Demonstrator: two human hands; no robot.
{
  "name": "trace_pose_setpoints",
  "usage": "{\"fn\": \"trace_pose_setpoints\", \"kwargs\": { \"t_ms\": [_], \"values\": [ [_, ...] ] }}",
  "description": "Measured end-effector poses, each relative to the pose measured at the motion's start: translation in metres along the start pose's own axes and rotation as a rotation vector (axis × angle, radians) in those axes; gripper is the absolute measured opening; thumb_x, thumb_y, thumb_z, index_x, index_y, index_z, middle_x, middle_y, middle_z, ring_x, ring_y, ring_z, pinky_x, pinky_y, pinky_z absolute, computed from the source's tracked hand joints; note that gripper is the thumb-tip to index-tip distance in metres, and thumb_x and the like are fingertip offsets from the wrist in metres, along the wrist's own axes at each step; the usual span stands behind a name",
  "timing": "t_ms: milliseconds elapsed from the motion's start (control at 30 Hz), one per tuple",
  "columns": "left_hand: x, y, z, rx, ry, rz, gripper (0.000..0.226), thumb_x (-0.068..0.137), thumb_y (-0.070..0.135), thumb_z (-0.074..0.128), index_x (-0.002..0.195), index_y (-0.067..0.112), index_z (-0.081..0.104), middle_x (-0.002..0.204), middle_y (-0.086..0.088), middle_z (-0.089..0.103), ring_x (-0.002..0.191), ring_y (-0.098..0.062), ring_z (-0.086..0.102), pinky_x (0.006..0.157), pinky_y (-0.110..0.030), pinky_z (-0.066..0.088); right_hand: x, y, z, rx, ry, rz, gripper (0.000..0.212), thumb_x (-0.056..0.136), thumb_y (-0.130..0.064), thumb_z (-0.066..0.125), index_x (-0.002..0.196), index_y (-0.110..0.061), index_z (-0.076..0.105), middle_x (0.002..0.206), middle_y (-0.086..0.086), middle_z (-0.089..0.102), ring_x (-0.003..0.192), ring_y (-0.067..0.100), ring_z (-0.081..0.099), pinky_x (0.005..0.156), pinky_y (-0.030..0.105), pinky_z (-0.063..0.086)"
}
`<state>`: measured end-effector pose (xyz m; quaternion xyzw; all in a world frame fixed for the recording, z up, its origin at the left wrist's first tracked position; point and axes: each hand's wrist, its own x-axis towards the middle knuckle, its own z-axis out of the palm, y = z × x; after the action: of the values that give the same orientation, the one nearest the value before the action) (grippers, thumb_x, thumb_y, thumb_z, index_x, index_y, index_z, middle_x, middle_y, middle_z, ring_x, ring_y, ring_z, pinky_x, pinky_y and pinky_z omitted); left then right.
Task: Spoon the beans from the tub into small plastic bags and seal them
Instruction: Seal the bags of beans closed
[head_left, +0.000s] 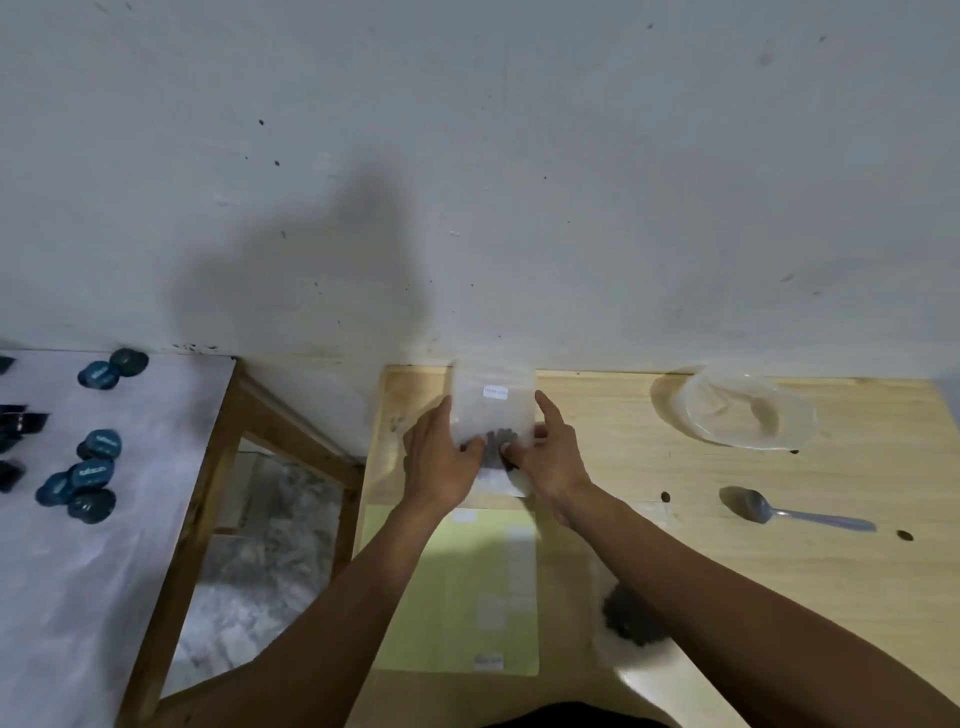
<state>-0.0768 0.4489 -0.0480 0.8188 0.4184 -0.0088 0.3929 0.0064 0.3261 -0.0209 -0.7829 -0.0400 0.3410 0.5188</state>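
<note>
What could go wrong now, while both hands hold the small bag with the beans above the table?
1. The left hand and right hand pinch the small bag low down, near the beans. Whether its top is sealed cannot be told; if open, tilting might spill them.
2. Loose beans lie near the spoon and could roll off the table.

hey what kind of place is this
Probably a plain room at home or a small workshop: a bare, marked wall, a wooden table against it, and a side table with small blue pouches.
</note>
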Motion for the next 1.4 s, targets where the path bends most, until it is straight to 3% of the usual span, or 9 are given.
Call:
{"fn": "trace_pose_setpoints", "kwargs": {
  "t_ms": [200,400,567,733,833,933,1100,1200,1400],
  "values": [
    [0.011,0.000,0.006,0.149,-0.014,-0.033,0.062,0.089,0.041,0.058,0.146,0.026,0.035,0.141,-0.008,0.042,0.134,-0.034,0.028,0.108,-0.048,0.030,0.018,0.005,0.003,-0.070,-0.017,0.022,0.075,0.082,-0.007,0.071,0.147,-0.023,0.039,0.097,0.017,0.070,0.086,0.031,0.071,0.081,0.040,0.060],
    [0.013,-0.005,0.004,0.113,0.005,-0.032,0.073,0.091,0.044,0.058,0.151,0.016,0.027,0.152,-0.015,0.035,0.142,-0.037,0.026,0.113,-0.048,0.022,0.010,0.002,-0.014,-0.104,-0.018,-0.011,0.067,0.087,-0.013,0.070,0.146,-0.022,0.038,0.107,0.011,0.057,0.080,0.016,0.061,0.058,0.012,0.047],
    [-0.035,0.011,-0.001,-0.067,0.368,0.412,0.041,0.089,0.014,0.063,0.129,0.011,0.053,0.122,-0.009,0.054,0.116,-0.023,0.048,0.100,-0.028,0.033,-0.025,0.027,-0.076,-0.243,0.118,-0.095,0.057,0.091,-0.018,0.067,0.143,-0.019,0.044,0.118,0.006,0.055,0.099,0.019,0.058,0.070,0.013,0.047],
    [-0.086,0.024,0.037,-0.215,-0.263,0.344,0.034,0.095,0.017,0.055,0.128,0.026,0.047,0.103,0.003,0.057,0.084,-0.009,0.059,0.075,-0.028,0.046,-0.066,0.071,-0.133,-0.444,0.215,0.011,0.054,0.091,-0.018,0.065,0.141,-0.010,0.048,0.122,0.014,0.062,0.098,0.023,0.062,0.083,0.032,0.052],
    [-0.108,0.032,0.059,-0.134,-0.549,0.124,0.050,0.097,0.024,0.055,0.143,0.024,0.036,0.133,-0.005,0.053,0.113,-0.019,0.057,0.085,-0.026,0.042,-0.085,0.093,-0.139,-0.494,0.179,0.136,0.055,0.089,-0.015,0.062,0.141,-0.007,0.046,0.121,0.015,0.064,0.098,0.024,0.063,0.075,0.026,0.049],
    [-0.127,0.046,0.073,-0.171,-0.635,0.030,0.056,0.098,0.026,0.052,0.149,0.024,0.029,0.146,-0.008,0.044,0.127,-0.022,0.049,0.091,-0.025,0.039,-0.094,0.110,-0.136,-0.453,0.192,0.163,0.049,0.091,-0.016,0.060,0.137,-0.007,0.048,0.110,0.010,0.068,0.089,0.019,0.066,0.068,0.022,0.053],
    [-0.137,0.057,0.079,-0.369,-0.580,-0.143,0.058,0.095,0.022,0.053,0.148,0.028,0.029,0.137,-0.003,0.048,0.110,-0.020,0.055,0.083,-0.030,0.046,-0.101,0.106,-0.130,-0.128,0.311,0.258,0.030,0.092,-0.009,0.058,0.122,-0.009,0.056,0.112,0.009,0.063,0.096,0.022,0.061,0.076,0.031,0.054],
    [-0.138,0.061,0.070,-0.475,-0.427,-0.130,0.044,0.096,0.020,0.052,0.140,0.025,0.044,0.115,0.004,0.057,0.092,-0.013,0.059,0.072,-0.025,0.048,-0.102,0.085,-0.129,0.046,0.251,0.194,0.011,0.093,-0.002,0.055,0.097,-0.007,0.064,0.089,0.009,0.064,0.077,0.020,0.057,0.065,0.027,0.046],
    [-0.125,0.060,0.019,-0.664,-0.180,0.028,0.017,0.097,0.017,0.056,0.111,0.024,0.060,0.112,0.005,0.067,0.098,-0.007,0.063,0.082,-0.029,0.052,-0.096,0.031,-0.105,0.319,0.014,0.041,0.021,0.093,-0.002,0.060,0.108,0.011,0.057,0.090,0.016,0.057,0.080,0.027,0.052,0.067,0.033,0.049]
  ]
}}
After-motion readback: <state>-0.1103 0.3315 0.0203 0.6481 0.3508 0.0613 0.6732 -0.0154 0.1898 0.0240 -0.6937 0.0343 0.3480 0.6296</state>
